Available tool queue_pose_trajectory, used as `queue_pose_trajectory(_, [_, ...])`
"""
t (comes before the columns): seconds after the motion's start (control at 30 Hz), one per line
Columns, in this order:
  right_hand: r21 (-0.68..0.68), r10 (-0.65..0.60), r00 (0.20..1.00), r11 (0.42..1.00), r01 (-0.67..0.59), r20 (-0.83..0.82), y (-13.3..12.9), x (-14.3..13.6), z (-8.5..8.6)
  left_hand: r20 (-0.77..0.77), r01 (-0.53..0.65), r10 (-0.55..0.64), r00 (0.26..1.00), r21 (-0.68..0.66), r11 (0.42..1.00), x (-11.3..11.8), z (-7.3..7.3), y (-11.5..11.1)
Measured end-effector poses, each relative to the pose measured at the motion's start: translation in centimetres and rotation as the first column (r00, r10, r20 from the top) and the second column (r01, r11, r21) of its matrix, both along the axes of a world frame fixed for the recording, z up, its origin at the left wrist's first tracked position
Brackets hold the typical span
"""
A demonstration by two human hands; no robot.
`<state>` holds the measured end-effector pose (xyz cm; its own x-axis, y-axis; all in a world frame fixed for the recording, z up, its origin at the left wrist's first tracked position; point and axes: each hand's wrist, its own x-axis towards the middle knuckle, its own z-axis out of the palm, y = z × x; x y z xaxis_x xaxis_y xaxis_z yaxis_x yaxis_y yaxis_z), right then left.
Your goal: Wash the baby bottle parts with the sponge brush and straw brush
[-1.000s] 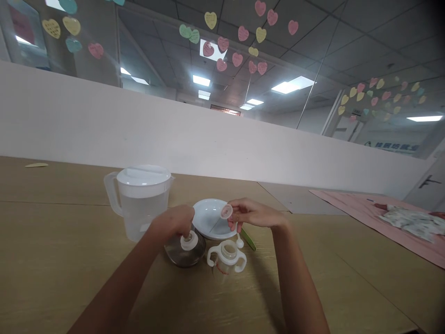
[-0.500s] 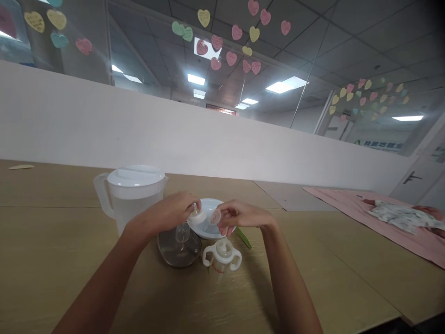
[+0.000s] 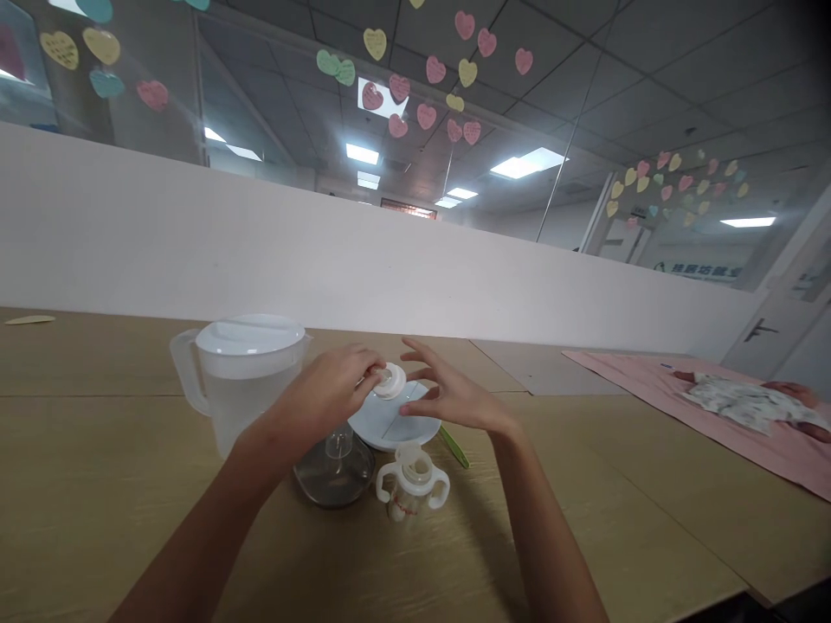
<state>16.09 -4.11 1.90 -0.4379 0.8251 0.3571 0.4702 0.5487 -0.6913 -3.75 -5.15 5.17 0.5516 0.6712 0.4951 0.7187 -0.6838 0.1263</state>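
Note:
Over the plate, my left hand [image 3: 354, 374] pinches a bottle nipple with a white screw collar [image 3: 390, 382], the collar's underside tipped toward the right. My right hand [image 3: 447, 389] is just beside it, fingers spread and nothing in them. Below stands a baby bottle [image 3: 403, 502] with two white handles and an uncapped mouth. A small translucent disc [image 3: 409, 452] appears to lean at the back of that mouth. To its left, a clear cap [image 3: 338, 443] sits on a dark grey tray [image 3: 331, 489], partly hidden by my left wrist.
Behind the bottle is a pale blue-white plate [image 3: 389, 437], with a green-handled utensil [image 3: 454, 446] at its right. A lidded water pitcher [image 3: 243, 389] stands left. At far right a doll [image 3: 746, 402] in patterned clothes lies on a pink cloth [image 3: 623, 381]. A white wall runs behind.
My right hand has let go of the translucent disc, which now shows at the bottle's mouth, and its fingers have spread. My left hand has moved right and turned the nipple collar.

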Motion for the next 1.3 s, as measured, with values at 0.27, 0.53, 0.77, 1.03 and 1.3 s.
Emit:
queue_pose_trajectory(0.27, [0.590, -0.251, 0.939, 0.730, 0.344, -0.236, 2.5, -4.6, -2.7, -0.198, -0.081, 0.131, 0.971, 0.242, 0.967, 2.1, -1.8, 0.0])
queue_pose_trajectory(0.53, [0.640, -0.180, 0.824, 0.550, 0.537, -0.537, 1.1, -5.9, -2.9, 0.369, 0.168, -0.188, 0.910, 0.086, 0.982, 0.6, -0.3, -0.9])
queue_pose_trajectory(0.77, [0.598, -0.375, 0.897, 0.671, 0.438, -0.235, 2.4, -3.9, -3.7, -0.213, -0.019, 0.052, 0.976, 0.152, 0.988, 2.4, -1.2, -1.5])
queue_pose_trajectory(1.03, [0.564, -0.620, 0.783, 0.659, 0.497, 0.035, 3.3, -1.8, -2.0, -0.104, -0.105, 0.100, 0.990, -0.049, 0.993, 1.8, -1.4, -1.3])
queue_pose_trajectory(1.3, [0.363, -0.673, 0.717, 0.632, 0.684, -0.179, 2.3, 1.4, -0.1, -0.341, 0.159, -0.293, 0.893, -0.371, 0.915, 3.9, -4.7, -1.3])
